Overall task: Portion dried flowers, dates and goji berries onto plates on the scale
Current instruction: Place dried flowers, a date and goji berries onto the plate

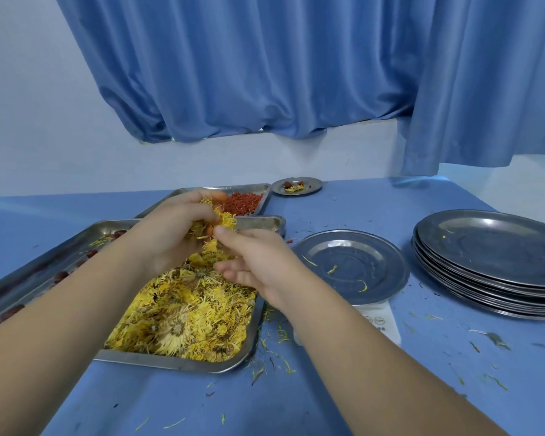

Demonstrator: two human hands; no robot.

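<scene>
A steel tray (183, 363) heaped with yellow dried flowers (186, 316) lies in front of me. Above it my left hand (173, 228) grips a clump of dried flowers (224, 220). My right hand (252, 262) pinches the lower part of that clump between thumb and finger. To the right a metal plate (350, 265) sits on a white scale (381, 322), holding only a few petals. Red goji berries (244, 202) fill the far tray (258, 187). Dark dates (62, 275) lie in the left tray (22, 284), partly hidden by my left forearm.
A stack of several metal plates (491, 265) stands at the right. A small portioned plate (296, 186) sits at the back by the wall. Loose petals litter the blue tablecloth (390, 388). A blue curtain (265, 73) hangs behind.
</scene>
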